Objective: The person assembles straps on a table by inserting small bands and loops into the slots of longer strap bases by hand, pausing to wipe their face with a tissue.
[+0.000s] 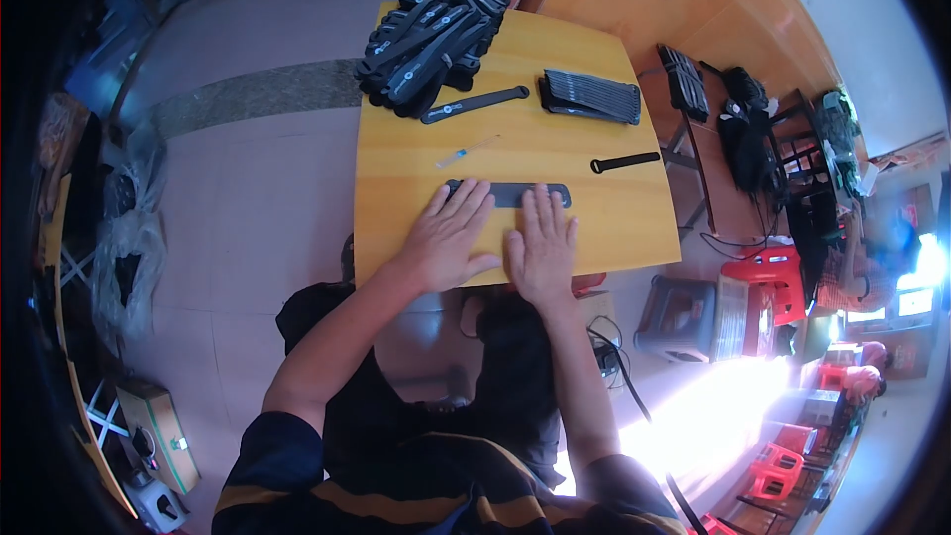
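Observation:
Both hands rest flat on a dark strap [508, 195] lying crosswise on the yellow table [396, 159]. My left hand [451, 238] covers its left end with fingers stretched out. On its right part lie the fingertips of my right hand [544, 246], also spread. Beyond them is a thin, clear-and-blue tool [466, 152]. A small black strap with a loop [625, 162] lies to the right. Farther back are a single printed dark strap [475, 104], a big heap of such straps [431, 40] and a neat stack of black straps [590, 97].
A brown side table [718, 163] at the right holds black straps [684, 82] and a black bag [743, 144]. Grey stools [676, 318] and red stools [778, 282] stand at the lower right. A black cable [644, 406] runs beside my right arm. People sit far right.

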Tool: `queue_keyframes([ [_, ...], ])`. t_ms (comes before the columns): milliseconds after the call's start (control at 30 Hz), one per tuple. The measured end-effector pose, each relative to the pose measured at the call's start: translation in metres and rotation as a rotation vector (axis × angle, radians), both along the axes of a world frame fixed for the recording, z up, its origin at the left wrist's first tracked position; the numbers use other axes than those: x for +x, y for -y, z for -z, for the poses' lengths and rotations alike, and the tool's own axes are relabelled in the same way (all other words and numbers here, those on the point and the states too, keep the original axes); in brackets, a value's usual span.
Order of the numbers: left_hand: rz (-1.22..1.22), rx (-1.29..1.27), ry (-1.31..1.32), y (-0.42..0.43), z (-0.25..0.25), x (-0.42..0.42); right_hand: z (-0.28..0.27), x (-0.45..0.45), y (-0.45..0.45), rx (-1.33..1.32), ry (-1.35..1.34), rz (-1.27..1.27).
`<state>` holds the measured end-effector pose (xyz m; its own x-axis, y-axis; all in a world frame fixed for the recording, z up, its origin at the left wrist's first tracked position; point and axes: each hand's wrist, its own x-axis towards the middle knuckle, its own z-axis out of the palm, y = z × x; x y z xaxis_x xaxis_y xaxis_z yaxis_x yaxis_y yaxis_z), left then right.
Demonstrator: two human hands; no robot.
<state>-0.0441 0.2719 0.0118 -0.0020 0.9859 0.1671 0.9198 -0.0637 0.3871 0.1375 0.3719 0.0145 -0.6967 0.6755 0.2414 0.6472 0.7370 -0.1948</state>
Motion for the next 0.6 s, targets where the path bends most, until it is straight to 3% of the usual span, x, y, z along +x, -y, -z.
queue_keyframes([
  [100, -0.006, -0.032, -0.005, -0.007, -0.007, 0.003, 0.005, -0.005, -0.002, -0.054, 0.080, -0.140],
  [233, -0.001, -0.064, 0.010, -0.003, -0.002, -0.003, 0.003, 0.002, -0.008, -0.086, 0.054, -0.134],
  [300, -0.004, -0.046, -0.004, 0.000, -0.001, -0.005, 0.003, 0.012, -0.019, -0.084, 0.063, -0.010],
  [600, -0.096, -0.144, -0.029, 0.032, -0.014, -0.024, 0.006, 0.026, -0.027, -0.086, 0.021, 0.072],
])
